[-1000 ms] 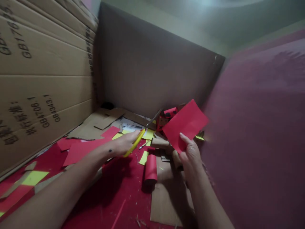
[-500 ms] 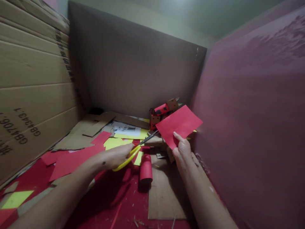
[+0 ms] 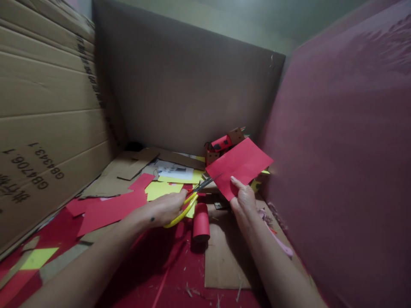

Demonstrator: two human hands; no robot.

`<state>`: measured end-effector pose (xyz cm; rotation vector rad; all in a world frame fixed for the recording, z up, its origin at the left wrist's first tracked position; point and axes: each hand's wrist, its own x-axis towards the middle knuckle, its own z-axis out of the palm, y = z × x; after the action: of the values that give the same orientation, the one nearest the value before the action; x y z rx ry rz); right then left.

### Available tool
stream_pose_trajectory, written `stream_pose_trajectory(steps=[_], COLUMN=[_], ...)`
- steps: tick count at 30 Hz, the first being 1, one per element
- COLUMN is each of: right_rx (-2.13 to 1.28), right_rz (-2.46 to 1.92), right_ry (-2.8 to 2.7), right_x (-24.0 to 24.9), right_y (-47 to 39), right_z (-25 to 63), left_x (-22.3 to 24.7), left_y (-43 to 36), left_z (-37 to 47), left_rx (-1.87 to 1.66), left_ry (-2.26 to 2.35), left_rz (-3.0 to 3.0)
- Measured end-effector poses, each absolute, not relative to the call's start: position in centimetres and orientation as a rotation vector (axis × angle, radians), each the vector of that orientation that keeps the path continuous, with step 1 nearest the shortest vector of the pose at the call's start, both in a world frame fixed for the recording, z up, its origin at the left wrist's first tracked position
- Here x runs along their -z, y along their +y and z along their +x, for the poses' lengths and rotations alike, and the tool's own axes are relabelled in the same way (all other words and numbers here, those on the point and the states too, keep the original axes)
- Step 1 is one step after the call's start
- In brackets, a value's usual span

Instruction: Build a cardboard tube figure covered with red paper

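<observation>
My left hand (image 3: 171,208) is closed on the yellow-handled scissors (image 3: 181,218). Their blades reach up and right and overlap the left edge of a red paper sheet (image 3: 245,160). My right hand (image 3: 243,199) pinches that sheet at its lower edge, thumb on top, and holds it up above the work surface. Below, between the hands, a red paper-covered tube (image 3: 201,222) lies beside a flat piece of cardboard (image 3: 227,261).
Red sheets (image 3: 112,209), yellow paper (image 3: 162,189) and cardboard strips (image 3: 180,161) lie at left and centre. Red-and-brown box figures (image 3: 221,143) stand behind the sheet. A pink-handled item (image 3: 282,246) lies by my right forearm. A printed carton (image 3: 48,111) rises at left.
The scissor blades have moved right onto the red sheet, with my left hand following. The camera view has shifted slightly, and the pink-handled item shows more beside my right forearm.
</observation>
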<state>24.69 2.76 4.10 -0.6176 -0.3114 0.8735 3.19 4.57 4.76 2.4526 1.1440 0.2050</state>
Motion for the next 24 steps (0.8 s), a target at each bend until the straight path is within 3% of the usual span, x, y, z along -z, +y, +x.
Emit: stream_pose_trajectory(steps=[24], right_rx=[-0.893], right_rz=[-0.583], right_ry=[-0.364], right_x=[-3.63], right_y=[2.65], right_z=[23.84], left_x=[-4.92], left_y=[4.51], left_z=[3.57], left_rx=[-0.021], left_ry=[1.264], left_rz=[2.546])
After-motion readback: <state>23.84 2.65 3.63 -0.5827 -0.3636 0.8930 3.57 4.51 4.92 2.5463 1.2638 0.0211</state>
